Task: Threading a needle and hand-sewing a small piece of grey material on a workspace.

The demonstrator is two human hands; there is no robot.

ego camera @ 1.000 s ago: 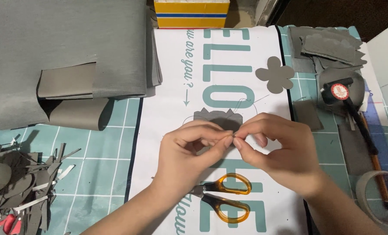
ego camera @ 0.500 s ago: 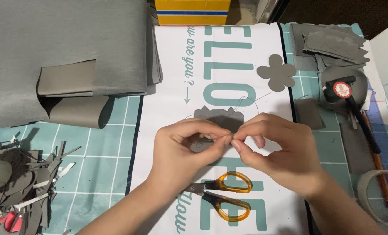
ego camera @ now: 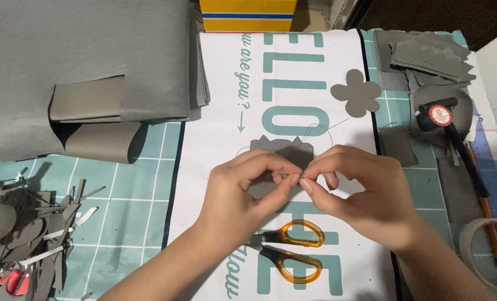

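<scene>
Pinching together at the middle of the white printed sheet (ego camera: 293,67), your left hand (ego camera: 237,195) and right hand (ego camera: 365,195) meet fingertip to fingertip over a small grey scalloped cutout (ego camera: 285,150). Since a second ago little has shifted: the hands have drifted slightly nearer to you and to the right, the pinch has stayed closed, and the cutout has kept its place, so the fine work at the fingertips reads as ongoing rather than finished. Your left thumb and forefinger press on something too small to identify; your right thumb and forefinger close against them, the other fingers curled loosely. A thin thread (ego camera: 321,128) loops away on the far side of the hands, suggesting the pinch holds thread or a needle, though that cannot be confirmed. The cutout lies flat just beyond your knuckles, its long axis running left to right, its scalloped edge pointing away from you. Orange-handled scissors (ego camera: 287,253) rest near you under your wrists, handles to the right. A grey flower-shaped piece (ego camera: 355,92) lies far right; grey fabric (ego camera: 87,56) is stacked far left.
</scene>
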